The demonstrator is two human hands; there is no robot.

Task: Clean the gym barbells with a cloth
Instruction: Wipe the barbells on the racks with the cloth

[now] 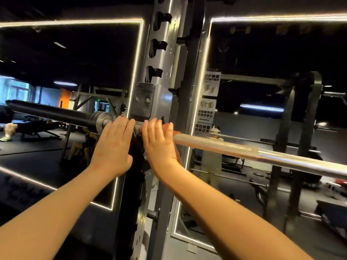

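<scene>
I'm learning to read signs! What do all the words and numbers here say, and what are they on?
"使用后" / "放回原位": middle white sign, stuck on the lit frame; its first characters are fuzzy.
Top sign: too blurred to read.
Bottom sign: too blurred to read.
Nothing else is readable.

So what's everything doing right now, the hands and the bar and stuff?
Rack: standing upright.
Barbell: lying across the rack, no weights on the end.
Left hand: fingers straight, resting on the barbell.
Right hand: fingers straight, pressing down on the barbell.
Cloth: mostly hidden under the right hand.
</scene>
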